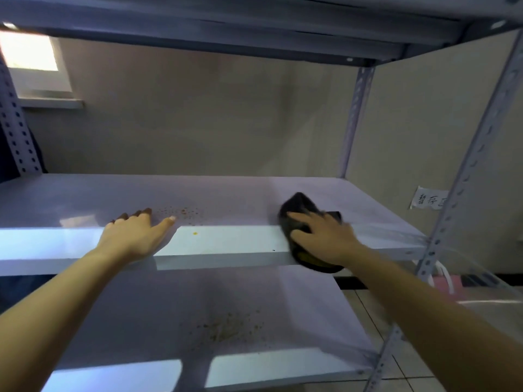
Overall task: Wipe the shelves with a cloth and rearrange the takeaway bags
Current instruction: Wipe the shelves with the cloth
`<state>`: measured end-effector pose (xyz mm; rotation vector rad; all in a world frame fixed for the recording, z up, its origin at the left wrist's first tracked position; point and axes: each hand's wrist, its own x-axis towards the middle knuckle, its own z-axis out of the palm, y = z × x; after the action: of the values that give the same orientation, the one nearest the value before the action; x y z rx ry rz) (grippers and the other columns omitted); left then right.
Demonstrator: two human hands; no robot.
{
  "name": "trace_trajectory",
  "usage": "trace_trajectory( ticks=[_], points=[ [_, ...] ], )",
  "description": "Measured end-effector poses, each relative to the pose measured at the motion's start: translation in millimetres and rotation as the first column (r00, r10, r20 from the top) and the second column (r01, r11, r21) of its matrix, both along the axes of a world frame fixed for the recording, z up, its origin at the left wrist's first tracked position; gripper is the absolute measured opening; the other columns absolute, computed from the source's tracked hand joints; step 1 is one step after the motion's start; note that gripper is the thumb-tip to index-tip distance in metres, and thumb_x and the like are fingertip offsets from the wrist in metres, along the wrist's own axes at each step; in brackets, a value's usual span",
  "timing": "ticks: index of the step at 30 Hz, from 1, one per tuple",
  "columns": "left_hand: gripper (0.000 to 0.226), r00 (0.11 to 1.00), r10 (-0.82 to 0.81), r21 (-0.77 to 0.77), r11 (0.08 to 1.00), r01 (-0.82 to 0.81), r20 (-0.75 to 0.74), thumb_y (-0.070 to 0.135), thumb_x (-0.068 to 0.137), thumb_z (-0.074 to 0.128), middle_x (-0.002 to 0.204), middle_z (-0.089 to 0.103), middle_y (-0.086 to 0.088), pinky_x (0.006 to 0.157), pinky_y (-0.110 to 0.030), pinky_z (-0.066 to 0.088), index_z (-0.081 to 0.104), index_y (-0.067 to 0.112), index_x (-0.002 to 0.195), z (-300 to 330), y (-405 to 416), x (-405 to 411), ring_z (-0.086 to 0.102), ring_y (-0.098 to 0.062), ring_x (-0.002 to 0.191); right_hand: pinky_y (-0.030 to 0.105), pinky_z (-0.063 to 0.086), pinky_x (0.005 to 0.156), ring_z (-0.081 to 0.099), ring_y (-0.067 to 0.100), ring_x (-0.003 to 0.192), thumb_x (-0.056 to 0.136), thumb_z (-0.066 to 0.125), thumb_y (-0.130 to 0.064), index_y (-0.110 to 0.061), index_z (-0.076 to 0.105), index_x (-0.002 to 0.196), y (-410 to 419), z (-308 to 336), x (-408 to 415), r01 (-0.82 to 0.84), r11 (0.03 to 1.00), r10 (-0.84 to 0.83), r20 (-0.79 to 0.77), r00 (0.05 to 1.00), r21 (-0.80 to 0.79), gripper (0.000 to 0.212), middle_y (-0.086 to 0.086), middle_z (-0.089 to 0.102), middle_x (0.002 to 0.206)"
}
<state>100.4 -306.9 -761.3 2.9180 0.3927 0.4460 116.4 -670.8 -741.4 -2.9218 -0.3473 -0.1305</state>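
The wiping looks barely begun. The right hand point(325, 236) presses a dark cloth point(300, 210) flat against the front edge of the middle shelf point(226, 193), toward its right end, fingers spread over the cloth rather than curled round it; part of the cloth hangs over the edge below the palm. The left hand point(135, 233) rests open on the same front edge, toward the left, fingers straight and holding nothing. Between the two hands a scatter of brown crumbs point(181, 213) lies on the shelf just behind the front edge, and a yellow spot point(194, 233) marks the front lip. The lower shelf point(141, 306) carries a wider patch of crumbs point(226, 326) near its middle, untouched by my reckoning. No takeaway bags stand on either shelf; something pink point(447, 282), perhaps a bag, shows beyond the right post, too hidden to tell, so rearranging is all still ahead.
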Motion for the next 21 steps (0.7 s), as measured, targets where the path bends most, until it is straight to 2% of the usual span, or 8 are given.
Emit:
trace_trajectory(
  ticks=[4, 7, 11, 15, 19, 21],
  points=[
    [0.069, 1.000, 0.004, 0.005, 1.000, -0.004, 0.017, 0.070, 0.089, 0.026, 0.134, 0.054, -0.011, 0.097, -0.043, 0.039, 0.049, 0.017, 0.127, -0.3, -2.5, -0.7, 0.048, -0.037, 0.120, 0.064, 0.014, 0.110, 0.016, 0.028, 0.143, 0.090, 0.031, -0.055, -0.051, 0.020, 0.142, -61.0, 3.5, 11.2, 0.221, 0.975, -0.219, -0.050, 0.974, 0.027, 0.054, -0.012, 0.016, 0.158],
    [0.070, 1.000, 0.011, 0.020, 1.000, -0.012, 0.020, 0.069, 0.089, 0.026, 0.134, 0.054, -0.011, 0.098, -0.043, 0.037, 0.050, 0.016, 0.127, 0.4, -5.1, -0.9, 0.047, -0.037, 0.120, 0.066, 0.009, 0.110, 0.009, 0.032, 0.145, 0.091, 0.030, -0.054, -0.050, 0.018, 0.144, -49.8, 6.9, 15.0, 0.260, 0.965, -0.261, -0.080, 0.962, -0.025, 0.055, -0.011, 0.008, 0.160],
    [0.071, 1.000, 0.011, 0.030, 0.999, -0.012, 0.023, 0.070, 0.089, 0.025, 0.133, 0.054, -0.011, 0.099, -0.044, 0.036, 0.051, 0.015, 0.124, -0.2, -6.2, 0.0, 0.046, -0.037, 0.120, 0.068, 0.004, 0.109, 0.008, 0.036, 0.144, 0.091, 0.026, -0.058, -0.052, 0.017, 0.144, 14.1, 7.4, 16.7, 0.125, 0.991, -0.127, -0.070, 0.989, -0.045, 0.054, -0.007, 0.005, 0.160],
    [0.070, 1.000, 0.003, 0.017, 1.000, -0.003, 0.020, 0.070, 0.089, 0.025, 0.132, 0.055, -0.012, 0.098, -0.044, 0.036, 0.052, 0.015, 0.123, -0.1, -6.0, -3.1, 0.047, -0.037, 0.119, 0.069, -0.001, 0.108, 0.000, 0.035, 0.146, 0.091, 0.028, -0.057, -0.050, 0.015, 0.145, 84.2, 10.1, 11.0, -0.043, 0.998, 0.036, -0.134, 0.990, -0.045, 0.056, -0.004, 0.002, 0.161],
    [0.070, 0.999, -0.038, 0.014, 0.999, 0.039, -0.020, 0.073, 0.087, 0.024, 0.130, 0.057, -0.009, 0.093, -0.042, 0.040, 0.052, 0.020, 0.121, 5.6, -2.6, -5.0, 0.050, -0.037, 0.117, 0.065, 0.002, 0.111, 0.003, 0.031, 0.146, 0.091, 0.030, -0.052, -0.054, 0.013, 0.144, 82.7, 12.2, -0.1, -0.130, 0.991, 0.129, -0.130, 0.983, -0.001, 0.055, -0.007, 0.004, 0.161],
    [0.065, 0.995, -0.095, 0.006, 0.995, 0.095, 0.002, 0.078, 0.083, 0.024, 0.122, 0.062, -0.007, 0.086, -0.039, 0.045, 0.052, 0.025, 0.108, 8.8, 10.3, -7.5, 0.055, -0.035, 0.108, 0.060, 0.005, 0.113, 0.003, 0.027, 0.146, 0.092, 0.031, -0.049, -0.059, 0.013, 0.141, 75.5, 9.1, -14.3, -0.189, 0.982, 0.187, -0.128, 0.974, -0.004, 0.054, -0.011, 0.005, 0.160]
  ],
)
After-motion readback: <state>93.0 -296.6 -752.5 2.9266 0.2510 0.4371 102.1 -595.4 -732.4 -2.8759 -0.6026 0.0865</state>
